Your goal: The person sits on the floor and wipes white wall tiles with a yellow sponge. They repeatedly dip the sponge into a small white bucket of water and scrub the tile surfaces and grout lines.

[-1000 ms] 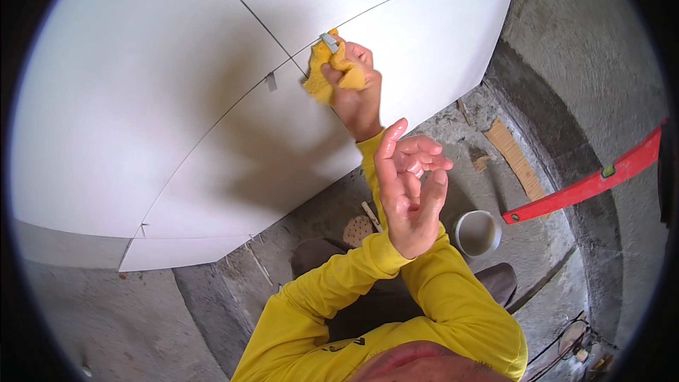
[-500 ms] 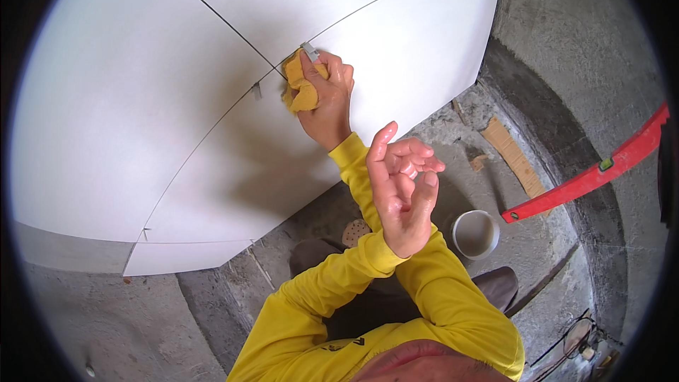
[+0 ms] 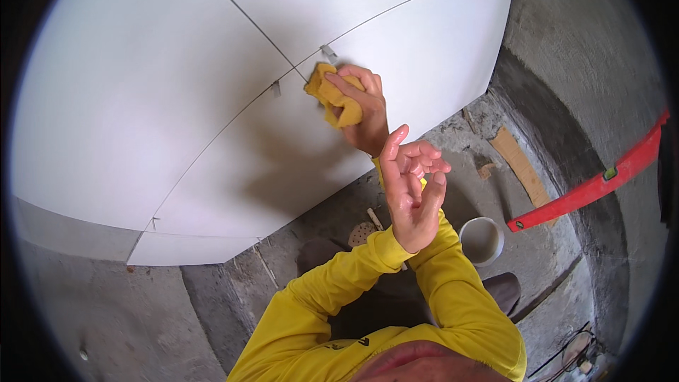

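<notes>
My right hand (image 3: 366,114) grips a crumpled yellow sponge (image 3: 334,95) against or just off the white tiled wall (image 3: 233,148), below the point where the dark joint lines meet. Two small grey tile clips stick out of the joint: one clip (image 3: 329,52) just above the sponge, another clip (image 3: 276,88) to its left. In front of my right forearm, my left hand (image 3: 416,194) is raised with its wet palm turned up. Its fingers are loosely bent and apart, and nothing lies in them. The left hand hides part of my right wrist and sleeve.
A red spirit level (image 3: 587,187) leans at the right. Below it on the concrete floor stands a round bucket (image 3: 482,242) of greyish liquid. A strip of cardboard (image 3: 522,163) lies along the wall's foot. A perforated disc (image 3: 362,234) is by my knee.
My right hand and the sponge have moved right and slightly down from the joint crossing. The sponge now sits clear of the upper clip. My left hand stays raised and the view has shifted slightly.
</notes>
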`<move>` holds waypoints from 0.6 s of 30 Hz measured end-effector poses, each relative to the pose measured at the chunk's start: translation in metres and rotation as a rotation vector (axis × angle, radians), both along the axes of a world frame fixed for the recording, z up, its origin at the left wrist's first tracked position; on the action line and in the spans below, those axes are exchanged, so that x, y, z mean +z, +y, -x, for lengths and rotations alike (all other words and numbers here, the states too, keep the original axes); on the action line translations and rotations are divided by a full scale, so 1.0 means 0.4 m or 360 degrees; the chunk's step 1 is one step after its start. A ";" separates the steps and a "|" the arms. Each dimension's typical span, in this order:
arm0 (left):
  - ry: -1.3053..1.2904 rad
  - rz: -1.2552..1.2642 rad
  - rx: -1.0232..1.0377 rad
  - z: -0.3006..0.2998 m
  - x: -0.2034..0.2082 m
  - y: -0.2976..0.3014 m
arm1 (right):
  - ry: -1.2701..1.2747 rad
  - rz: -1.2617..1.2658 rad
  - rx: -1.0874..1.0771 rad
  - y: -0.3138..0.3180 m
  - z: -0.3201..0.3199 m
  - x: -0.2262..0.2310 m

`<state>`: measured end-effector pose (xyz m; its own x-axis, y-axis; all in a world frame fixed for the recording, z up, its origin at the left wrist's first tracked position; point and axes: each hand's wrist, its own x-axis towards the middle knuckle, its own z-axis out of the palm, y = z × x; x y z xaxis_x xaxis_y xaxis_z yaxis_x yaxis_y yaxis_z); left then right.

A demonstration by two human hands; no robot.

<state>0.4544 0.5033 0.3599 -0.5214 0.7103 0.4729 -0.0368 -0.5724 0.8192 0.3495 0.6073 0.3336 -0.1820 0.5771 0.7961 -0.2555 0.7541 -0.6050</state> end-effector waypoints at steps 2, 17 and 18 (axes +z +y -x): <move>-0.0001 0.0000 0.0012 0.014 -0.001 -0.009 | 0.0005 0.0019 -0.0014 -0.010 -0.008 -0.017; 0.0103 -0.0106 0.0003 0.053 -0.004 -0.058 | -0.0096 -0.0410 -0.0044 -0.028 0.070 0.041; 0.0096 -0.0109 -0.0009 0.053 -0.007 -0.059 | -0.0181 -0.0568 0.0060 -0.005 0.056 0.040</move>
<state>0.4333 0.4797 0.3571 -0.4868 0.6781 0.5506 0.0080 -0.6269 0.7791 0.3269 0.6054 0.3497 -0.2967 0.2585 0.9193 -0.2332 0.9139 -0.3322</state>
